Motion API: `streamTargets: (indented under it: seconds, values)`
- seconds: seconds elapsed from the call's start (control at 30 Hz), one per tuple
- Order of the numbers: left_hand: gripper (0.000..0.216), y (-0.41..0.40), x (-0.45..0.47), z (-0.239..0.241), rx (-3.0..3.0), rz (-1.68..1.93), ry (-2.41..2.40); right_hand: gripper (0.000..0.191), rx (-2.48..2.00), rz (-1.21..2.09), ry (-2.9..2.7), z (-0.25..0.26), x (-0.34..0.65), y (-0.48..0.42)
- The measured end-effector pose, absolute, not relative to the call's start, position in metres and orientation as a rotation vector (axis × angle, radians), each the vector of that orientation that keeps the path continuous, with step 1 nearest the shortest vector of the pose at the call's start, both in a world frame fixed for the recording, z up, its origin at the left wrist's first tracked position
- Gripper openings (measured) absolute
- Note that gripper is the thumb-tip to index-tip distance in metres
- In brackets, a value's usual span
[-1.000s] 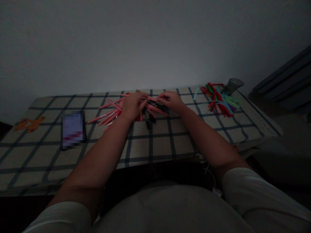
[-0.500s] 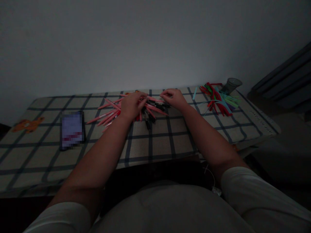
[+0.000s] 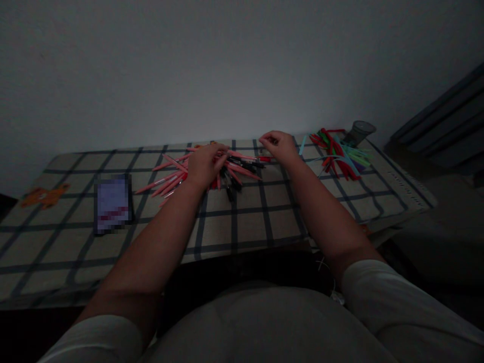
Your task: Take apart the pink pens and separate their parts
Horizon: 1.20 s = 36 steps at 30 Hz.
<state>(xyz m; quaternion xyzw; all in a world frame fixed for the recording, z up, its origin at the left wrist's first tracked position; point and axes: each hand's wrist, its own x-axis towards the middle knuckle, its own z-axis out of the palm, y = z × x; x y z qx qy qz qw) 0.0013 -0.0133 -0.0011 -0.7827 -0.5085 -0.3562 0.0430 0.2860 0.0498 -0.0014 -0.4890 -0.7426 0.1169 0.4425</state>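
Observation:
A loose heap of pink pens [image 3: 170, 181], some with clear and black ends [image 3: 247, 164], lies mid-table. My left hand [image 3: 206, 162] rests over this heap, thumb and fingers curled together; what they grip is hard to see in the dim light. To the right of the heap, my right hand [image 3: 282, 146] is raised a little, with its fingertips pinched together. Anything between those fingertips is too small to name. A small red piece [image 3: 265, 159] shows just below the right fingertips, at the heap's right end.
A bundle of red, green, blue and purple strips [image 3: 335, 156] lies at the right, beside a dark see-through cup [image 3: 359, 133] tipped at an angle. A phone or tablet with a blurred screen [image 3: 112, 204] lies left on the checked tablecloth [image 3: 249, 227]. The wall [image 3: 242, 70] borders the back.
My right hand has moved right and slightly up, away from the heap, uncovering the small red piece. My left hand has stayed in place over the pens.

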Motion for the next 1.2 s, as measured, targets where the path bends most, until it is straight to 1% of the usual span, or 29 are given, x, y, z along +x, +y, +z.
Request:
streamTargets:
  seconds: [0.13,0.33,0.53,0.67,0.9,1.03,1.2]
  values:
    - [0.030,-0.012,0.000,-0.001,-2.410,-1.091,-1.551,0.019,-1.302,0.243,-1.801,0.000,0.294,0.054]
    - [0.031,-0.012,0.000,-0.001,-2.410,-1.091,-1.542,0.022,-1.467,0.221,-1.801,-0.002,0.306,0.060]
    - [0.030,-0.011,0.000,-0.003,-2.406,-1.107,-1.511,0.021,-1.610,0.312,-1.988,-0.009,0.314,0.062]
    - [0.028,-0.009,-0.002,-0.003,-2.425,-1.106,-1.441,0.017,-1.710,0.434,-2.089,-0.001,0.317,0.052]
    - [0.040,-0.005,-0.005,-0.003,-2.530,-1.067,-1.287,0.016,-1.796,0.571,-2.168,0.014,0.324,0.040]
    - [0.043,-0.002,-0.005,-0.004,-2.536,-1.029,-1.239,0.016,-1.792,0.556,-2.181,0.013,0.322,0.040]
    - [0.045,-0.002,-0.005,-0.005,-2.536,-0.948,-1.307,0.012,-1.802,0.487,-2.165,0.008,0.322,0.044]
